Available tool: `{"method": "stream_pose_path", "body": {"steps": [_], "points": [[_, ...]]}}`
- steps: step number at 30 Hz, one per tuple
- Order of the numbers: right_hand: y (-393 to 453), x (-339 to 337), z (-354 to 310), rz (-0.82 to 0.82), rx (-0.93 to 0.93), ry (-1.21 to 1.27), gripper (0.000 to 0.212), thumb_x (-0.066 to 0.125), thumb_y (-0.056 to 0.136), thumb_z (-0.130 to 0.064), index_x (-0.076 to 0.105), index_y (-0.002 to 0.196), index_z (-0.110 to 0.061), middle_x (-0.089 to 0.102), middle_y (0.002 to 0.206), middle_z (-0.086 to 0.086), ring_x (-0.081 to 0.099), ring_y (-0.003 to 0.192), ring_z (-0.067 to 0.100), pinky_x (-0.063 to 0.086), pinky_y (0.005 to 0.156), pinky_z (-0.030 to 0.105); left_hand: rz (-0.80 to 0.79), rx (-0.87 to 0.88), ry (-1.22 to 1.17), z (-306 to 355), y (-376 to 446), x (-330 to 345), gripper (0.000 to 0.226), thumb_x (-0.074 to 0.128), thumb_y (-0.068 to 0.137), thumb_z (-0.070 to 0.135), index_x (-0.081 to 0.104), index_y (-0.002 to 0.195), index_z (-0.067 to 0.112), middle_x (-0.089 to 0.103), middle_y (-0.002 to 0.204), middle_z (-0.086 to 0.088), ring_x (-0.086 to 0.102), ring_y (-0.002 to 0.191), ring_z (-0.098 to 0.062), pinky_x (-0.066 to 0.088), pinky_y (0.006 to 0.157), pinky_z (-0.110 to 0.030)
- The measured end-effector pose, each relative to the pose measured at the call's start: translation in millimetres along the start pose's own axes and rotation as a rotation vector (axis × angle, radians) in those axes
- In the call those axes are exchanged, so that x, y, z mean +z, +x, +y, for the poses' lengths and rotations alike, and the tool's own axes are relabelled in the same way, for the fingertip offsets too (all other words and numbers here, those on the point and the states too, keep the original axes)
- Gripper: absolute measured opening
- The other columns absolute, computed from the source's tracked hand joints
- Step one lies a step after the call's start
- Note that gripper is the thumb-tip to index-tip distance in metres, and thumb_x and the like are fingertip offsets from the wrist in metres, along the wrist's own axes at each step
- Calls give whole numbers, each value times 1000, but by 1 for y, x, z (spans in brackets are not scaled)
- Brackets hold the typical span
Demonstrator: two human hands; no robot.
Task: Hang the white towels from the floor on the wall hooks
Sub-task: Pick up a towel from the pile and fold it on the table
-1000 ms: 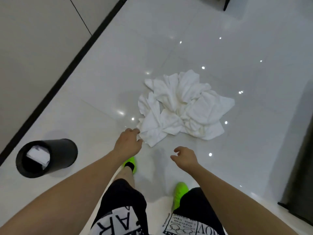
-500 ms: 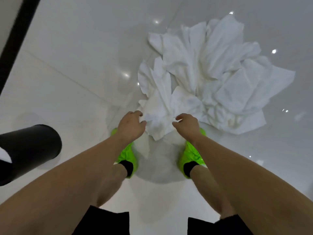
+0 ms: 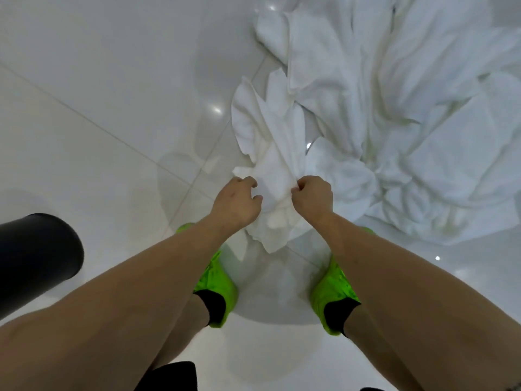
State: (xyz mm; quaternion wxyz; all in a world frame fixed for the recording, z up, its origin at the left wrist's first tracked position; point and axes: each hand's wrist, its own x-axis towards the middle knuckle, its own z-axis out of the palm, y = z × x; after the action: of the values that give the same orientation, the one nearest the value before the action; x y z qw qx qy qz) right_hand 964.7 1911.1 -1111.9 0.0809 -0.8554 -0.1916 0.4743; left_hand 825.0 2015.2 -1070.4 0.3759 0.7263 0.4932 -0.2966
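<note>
A heap of crumpled white towels lies on the glossy white tiled floor, filling the upper right of the head view. The nearest towel reaches toward me at the heap's near left edge. My left hand grips that towel's near edge with curled fingers. My right hand pinches the same edge a little to the right, fist closed on the cloth. The towel's lower corner hangs just below both hands. No wall hooks are in view.
A black cylindrical bin stands on the floor at the left, close to my left forearm. My two feet in bright green shoes stand right below the towel. Bare tiled floor stretches to the upper left.
The camera has dropped much closer to the heap. Both hands reached the nearest towel's edge and closed on it, bunching the cloth between them.
</note>
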Motion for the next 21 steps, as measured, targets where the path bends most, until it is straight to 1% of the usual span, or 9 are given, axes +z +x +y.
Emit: {"method": "stream_pose_path", "body": {"steps": [4,6,8,10,12,15,18,19,21], "points": [[-43,-27,-19,-9,-38,43,18,61,86,-16,57,69,-11,57,63,0,55,65,21,43,61,29,20,3,9,22,-41,-28,41,54,93,33,53,130,16,52,124,-11,56,104,-26,35,79,-26],[-78,-55,-36,19,-88,50,24,62,86,-16,51,64,-15,50,58,-4,52,63,20,38,59,28,37,17,11,41,-76,-54,40,55,92,33,54,129,17,53,122,-10,57,102,-26,37,79,-26],[-117,-90,-53,35,-124,76,18,61,85,-14,54,68,-14,49,59,-5,52,65,21,38,60,28,55,34,2,65,-117,-84,40,55,91,33,54,128,18,53,122,-9,57,101,-24,36,80,-26],[-156,-128,-69,24,-159,75,6,59,86,-14,61,80,-13,58,69,-1,54,73,22,39,64,28,86,63,-4,91,-155,-116,40,57,91,31,54,128,18,54,123,-8,57,103,-24,35,80,-24],[-198,-173,-86,13,-208,29,11,58,87,-15,66,91,-8,66,81,5,59,80,25,41,65,30,119,116,3,120,-198,-155,42,58,90,26,53,130,17,54,125,-9,56,108,-25,35,82,-24],[-255,-249,-117,30,-285,-23,17,57,86,-13,68,96,-6,69,91,8,62,86,27,40,65,28,169,226,64,168,-257,-212,51,59,88,18,48,138,18,51,131,-11,52,118,-29,38,91,-29],[-317,-334,-145,79,-326,25,19,55,84,-12,69,94,-7,68,89,6,61,84,24,44,68,31,192,370,133,218,-317,-262,58,62,84,15,45,140,19,50,133,-11,49,121,-31,40,95,-33],[-334,-360,-154,88,-323,52,19,53,83,-11,69,91,-7,67,85,7,61,81,23,45,68,31,193,411,142,234,-332,-276,58,63,84,17,45,139,19,50,135,-9,48,123,-29,39,96,-33],[-377,-412,-167,122,-298,110,14,50,79,-5,64,79,-4,60,75,12,55,71,23,42,62,30,200,512,152,269,-368,-307,58,66,83,25,48,137,22,53,135,-3,48,125,-26,40,95,-32]]}}
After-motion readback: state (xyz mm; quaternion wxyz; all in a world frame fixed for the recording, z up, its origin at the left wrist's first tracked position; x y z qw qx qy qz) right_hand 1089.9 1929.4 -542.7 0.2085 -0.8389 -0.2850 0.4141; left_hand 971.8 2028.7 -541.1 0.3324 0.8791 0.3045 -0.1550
